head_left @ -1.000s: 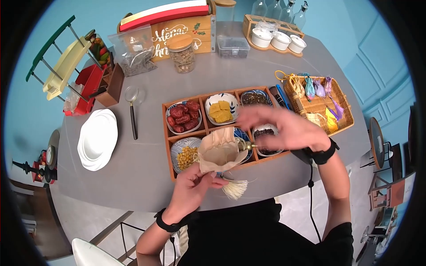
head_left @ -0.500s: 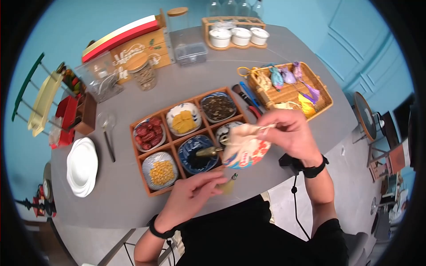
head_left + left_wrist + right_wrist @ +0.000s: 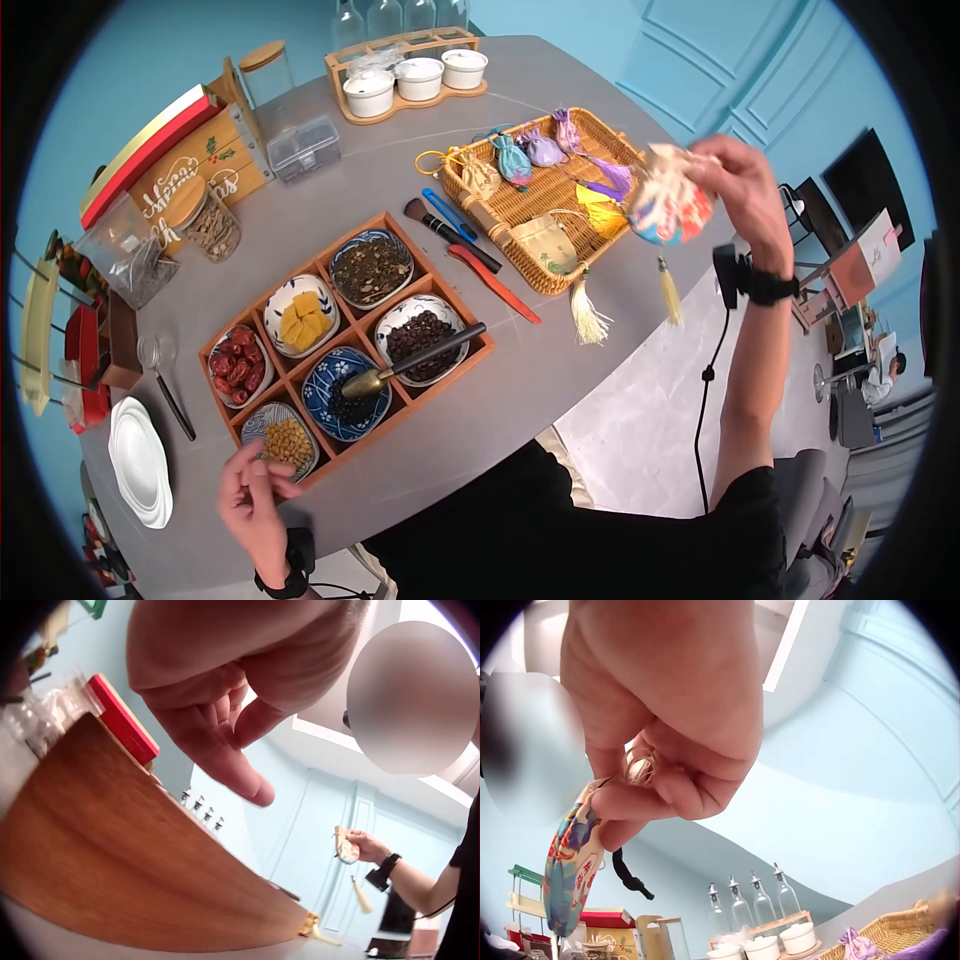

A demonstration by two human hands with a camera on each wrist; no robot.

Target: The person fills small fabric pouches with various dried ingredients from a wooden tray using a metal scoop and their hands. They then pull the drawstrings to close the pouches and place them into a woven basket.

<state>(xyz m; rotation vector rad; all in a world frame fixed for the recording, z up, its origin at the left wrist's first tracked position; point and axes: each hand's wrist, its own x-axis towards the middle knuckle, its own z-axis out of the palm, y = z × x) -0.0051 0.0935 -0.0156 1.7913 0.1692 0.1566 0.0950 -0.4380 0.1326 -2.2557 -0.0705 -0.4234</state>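
Observation:
My right hand pinches the gathered neck of a drawstring pouch with a colourful print. The pouch hangs in the air at the right edge of a wicker basket, its pale yellow tassel dangling below. In the right wrist view the fingers grip the cloth top, with cord loops showing between them. My left hand is empty, fingers loosely bent, by the corn kernels at the near-left corner of a divided wooden box. A brass scoop lies across the box's bowls.
The basket holds several small pouches and a beige pouch. Beside it lie a brush, a blue pen-like item and red tweezers. Jars, white pots and a white dish stand around the table.
The right hand has carried the pouch from over the wooden box rightward to the basket. The left hand has let go of the pouch and drawn back left. The scoop now rests in the box.

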